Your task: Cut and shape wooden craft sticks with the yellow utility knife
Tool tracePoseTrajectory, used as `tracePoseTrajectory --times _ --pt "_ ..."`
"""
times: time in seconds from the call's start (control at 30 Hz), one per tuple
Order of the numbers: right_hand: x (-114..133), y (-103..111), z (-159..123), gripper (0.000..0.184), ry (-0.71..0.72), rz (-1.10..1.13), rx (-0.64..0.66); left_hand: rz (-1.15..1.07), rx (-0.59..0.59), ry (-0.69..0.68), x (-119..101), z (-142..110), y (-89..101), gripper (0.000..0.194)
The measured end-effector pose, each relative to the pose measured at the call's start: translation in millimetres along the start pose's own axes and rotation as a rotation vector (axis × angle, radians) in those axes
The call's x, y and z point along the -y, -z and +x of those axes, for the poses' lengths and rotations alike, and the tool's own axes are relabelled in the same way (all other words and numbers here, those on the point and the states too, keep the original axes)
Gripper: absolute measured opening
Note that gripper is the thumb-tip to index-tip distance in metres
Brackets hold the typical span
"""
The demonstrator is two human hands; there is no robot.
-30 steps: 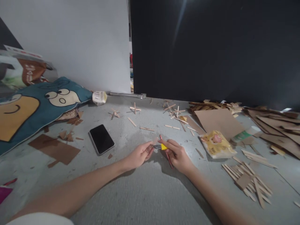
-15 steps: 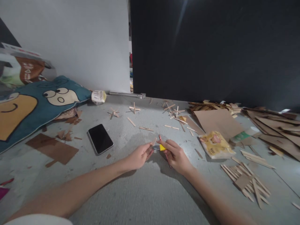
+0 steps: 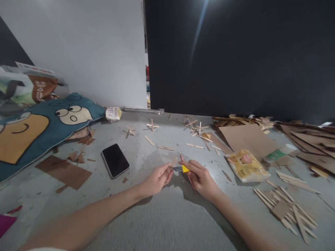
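Observation:
My left hand [image 3: 157, 178] pinches a short wooden craft stick [image 3: 174, 161] whose tip shows above the fingers. Closed around a yellow utility knife [image 3: 185, 169], my right hand [image 3: 201, 177] points its grey blade [image 3: 178, 168] leftward at the stick, close to my left fingertips. Whether the blade touches the wood I cannot tell. A thin red pencil or pen [image 3: 193, 184] also runs through my right hand, its ends sticking out above and below. Both hands are low over the grey table [image 3: 146, 223].
A black phone [image 3: 115, 160] lies left of my hands, near brown cardboard [image 3: 64, 172] and a blue cushion [image 3: 49, 129]. Loose sticks [image 3: 194, 145] are scattered beyond. To the right are a yellow packet [image 3: 247, 165], a glue stick [image 3: 279, 153] and a pile of craft sticks [image 3: 288, 209].
The whole view has shifted slightly, so things appear a little lower and further right. Both hands keep hold of the stick and the knife, with the blade still near the stick.

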State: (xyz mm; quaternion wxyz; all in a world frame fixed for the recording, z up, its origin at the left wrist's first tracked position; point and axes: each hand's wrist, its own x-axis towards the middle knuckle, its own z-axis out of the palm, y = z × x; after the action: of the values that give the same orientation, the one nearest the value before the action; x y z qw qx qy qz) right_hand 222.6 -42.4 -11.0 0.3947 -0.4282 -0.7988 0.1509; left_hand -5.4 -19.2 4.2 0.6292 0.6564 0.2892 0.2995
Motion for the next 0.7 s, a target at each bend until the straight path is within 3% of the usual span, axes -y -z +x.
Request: tracePoseTrajectory --times 0.2,0.47,0.7 --pt "-0.9 -1.7 -0.4 0.040 -0.031 -0.009 -0.005 0.011 -0.011 0.025 0.8 3.8 -5.3 0.051" --pt "0.2 -3.0 -2.6 0.042 0.056 -0.077 -0.031 -0.041 -0.014 0.056 1.6 3.8 -11.1 0.052" --pt "12.9 5.4 2.9 0.037 0.079 -0.145 0.074 -0.057 -0.008 0.071 -1.2 0.9 -11.2 0.057"
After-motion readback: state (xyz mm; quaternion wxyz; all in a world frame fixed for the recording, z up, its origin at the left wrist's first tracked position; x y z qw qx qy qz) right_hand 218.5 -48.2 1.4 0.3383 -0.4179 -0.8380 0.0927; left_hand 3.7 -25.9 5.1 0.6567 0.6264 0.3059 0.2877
